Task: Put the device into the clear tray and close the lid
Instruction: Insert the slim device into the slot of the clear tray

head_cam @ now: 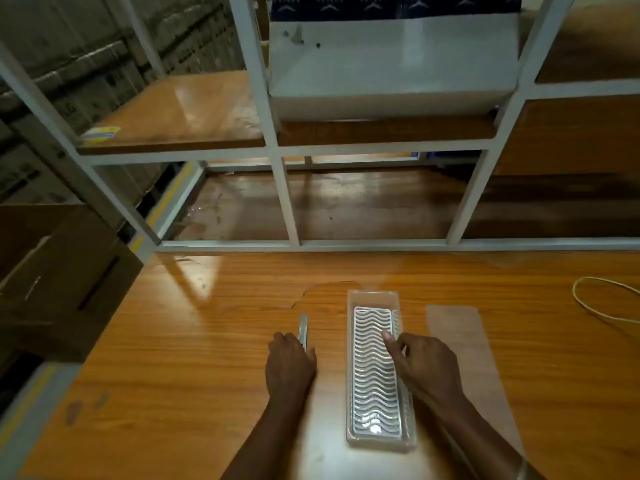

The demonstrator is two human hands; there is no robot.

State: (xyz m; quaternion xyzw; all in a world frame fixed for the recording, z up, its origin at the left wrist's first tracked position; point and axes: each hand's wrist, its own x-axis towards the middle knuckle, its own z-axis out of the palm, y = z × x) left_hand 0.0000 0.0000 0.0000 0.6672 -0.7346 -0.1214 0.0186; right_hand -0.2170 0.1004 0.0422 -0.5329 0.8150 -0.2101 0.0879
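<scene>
A long clear tray lies lengthwise on the wooden table, with a wavy ribbed insert inside it. My right hand reaches over the tray's right side, its fingertips touching the ribbed insert. My left hand rests on the table to the left of the tray, closed on a thin silvery device that sticks out beyond the fingers. A flat translucent lid lies on the table to the right of the tray, partly under my right forearm.
A white metal shelf frame stands at the table's far edge, holding a white box. A yellowish cable loop lies at the right. Brown cardboard boxes stand beside the table on the left.
</scene>
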